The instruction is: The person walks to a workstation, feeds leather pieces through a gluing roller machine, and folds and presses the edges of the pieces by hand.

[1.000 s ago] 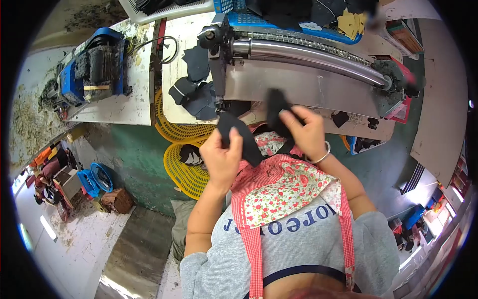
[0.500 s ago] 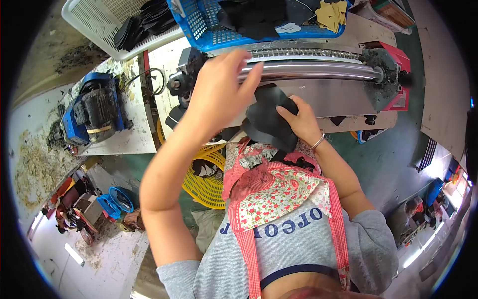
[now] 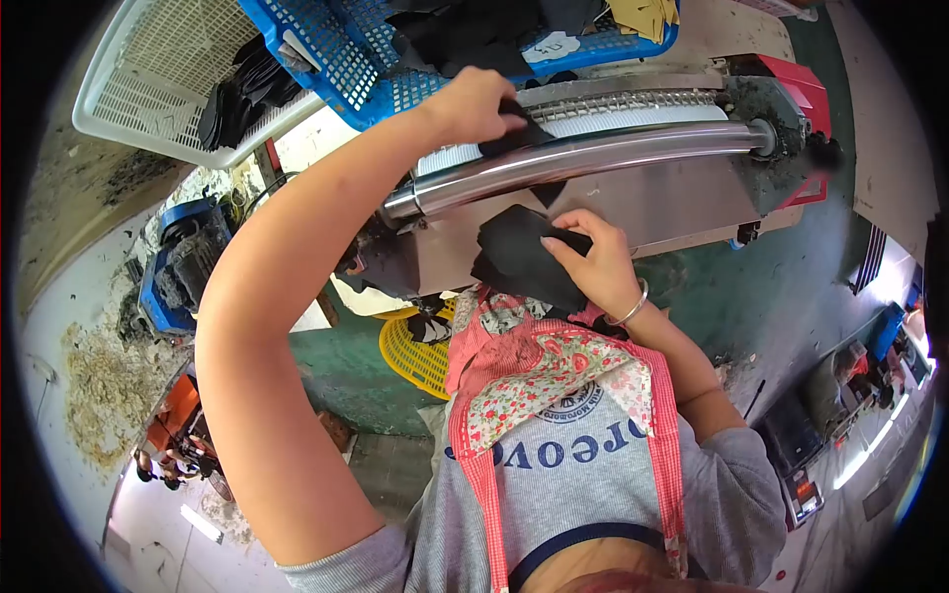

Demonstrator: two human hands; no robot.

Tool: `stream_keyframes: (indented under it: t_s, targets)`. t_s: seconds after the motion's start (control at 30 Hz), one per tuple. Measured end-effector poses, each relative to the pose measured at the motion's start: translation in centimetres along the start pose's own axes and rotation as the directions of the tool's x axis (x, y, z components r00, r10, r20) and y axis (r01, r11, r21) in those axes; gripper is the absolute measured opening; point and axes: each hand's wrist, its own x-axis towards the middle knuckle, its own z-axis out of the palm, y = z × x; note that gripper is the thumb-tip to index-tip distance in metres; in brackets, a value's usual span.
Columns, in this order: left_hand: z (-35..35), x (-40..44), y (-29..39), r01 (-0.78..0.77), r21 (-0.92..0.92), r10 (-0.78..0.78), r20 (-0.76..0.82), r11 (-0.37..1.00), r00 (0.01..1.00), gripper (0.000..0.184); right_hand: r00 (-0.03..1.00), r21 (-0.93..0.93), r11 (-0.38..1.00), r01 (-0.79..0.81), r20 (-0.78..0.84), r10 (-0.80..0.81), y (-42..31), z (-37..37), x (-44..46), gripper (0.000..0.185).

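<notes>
Left grip (image 3: 482,105) holds black piece (image 3: 518,136), right grip (image 3: 595,259) black sheets (image 3: 526,251)

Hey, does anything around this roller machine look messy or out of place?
Yes: dark lint clings to the picture's right end of the roller machine and the blue machine at left; flaky debris litters the pale surface nearby. Such buildup looks unclean.
</notes>
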Motion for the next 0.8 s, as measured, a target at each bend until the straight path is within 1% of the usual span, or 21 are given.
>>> stream_keyframes:
  t_s: [0.03,0.07,0.13,0.17,0.2,0.23,0.27,0.3,0.37,0.4,0.43,0.53,0.57,0.63,0.67,0.73,0.77,0.8]
  targets:
    - [-0.2,0.1,-0.1,0.011,-0.01,-0.012,-0.064,1.0,0.998,0.026,0.999,-0.014,1.0,0.028,-0.021,-0.028,0.3,0.0,0.0,0.027]
    - [-0.1,0.3,-0.6,-0.047,0.014,0.049,-0.16,0.999,0.986,0.024,0.998,-0.03,0.998,0.056,-0.041,-0.057,0.5,0.0,0.0,0.024]
    - [0.0,0.2,-1.1,-0.14,0.063,0.153,-0.342,0.988,0.927,0.022,0.998,-0.066,0.998,0.023,-0.056,-0.027,0.2,-0.3,-0.1,0.02]
    - [-0.3,-0.3,-0.2,-0.131,0.082,0.152,-0.367,0.988,0.918,0.017,0.997,-0.086,0.996,0.017,-0.072,-0.024,0.0,0.0,0.2,0.018]
    - [-0.6,-0.7,0.0,-0.221,0.23,0.283,-0.283,0.948,0.916,0.016,0.997,-0.133,0.991,-0.012,-0.074,0.002,-0.2,0.1,0.5,0.02]
    - [-1.0,-1.0,0.1,-0.313,0.365,0.396,-0.181,0.877,0.9,0.016,0.997,-0.18,0.983,-0.04,-0.076,0.026,-0.6,0.2,0.8,0.021]
    - [-1.1,-1.1,0.1,-0.404,0.481,0.49,-0.063,0.778,0.869,0.015,0.995,-0.227,0.971,-0.068,-0.08,0.051,-0.8,0.4,1.1,0.022]
    - [-0.1,-1.0,-0.8,-0.414,0.421,0.407,0.11,0.807,0.907,0.015,0.993,-0.245,0.967,-0.075,-0.104,0.051,-0.9,0.7,1.4,0.023]
    - [1.0,-1.5,-1.5,-0.449,0.145,0.439,0.096,0.882,0.893,0.014,0.989,-0.279,0.955,-0.097,-0.134,0.061,-1.0,0.6,1.4,0.024]
    - [1.3,-1.6,-2.0,-0.461,0.007,0.459,0.083,0.887,0.884,0.014,0.992,-0.265,0.962,-0.074,-0.12,0.043,-1.1,0.6,1.3,0.024]
    - [1.7,-1.7,-2.2,-0.399,-0.07,0.402,0.038,0.914,0.915,0.016,0.994,-0.249,0.967,-0.053,-0.107,0.027,-1.3,0.4,1.0,0.024]
    - [1.0,-1.9,-1.8,-0.254,-0.066,0.257,0.04,0.965,0.966,0.014,0.993,-0.171,0.984,0.047,-0.096,-0.064,-0.4,0.3,0.4,0.024]
    - [0.5,-1.8,-1.7,-0.26,-0.061,0.258,-0.036,0.964,0.965,0.014,0.99,-0.14,0.986,0.086,-0.098,-0.1,0.0,0.4,0.4,0.025]
    - [-0.1,-1.3,-1.3,-0.265,-0.062,0.251,-0.179,0.962,0.951,0.016,0.997,-0.141,0.99,0.026,-0.067,-0.036,-0.1,-0.1,0.4,0.026]
    - [-0.1,-1.3,-1.3,-0.297,-0.016,0.288,-0.194,0.955,0.938,0.017,0.998,-0.144,0.99,-0.002,-0.056,-0.006,-0.2,-0.2,0.5,0.026]
    - [0.0,-1.5,-1.1,-0.351,0.081,0.36,-0.219,0.933,0.907,0.023,0.997,-0.206,0.975,-0.078,-0.012,0.077,-0.9,-0.5,0.9,0.026]
    - [0.2,-1.7,-1.2,-0.433,0.19,0.459,-0.12,0.881,0.88,0.03,0.993,-0.237,0.965,-0.111,0.008,0.117,-1.2,-0.5,1.3,0.026]
    - [0.4,-1.9,-1.0,-0.46,0.191,0.456,0.069,0.867,0.888,0.026,0.986,-0.237,0.958,-0.165,-0.007,0.168,-1.5,-0.4,1.4,0.025]
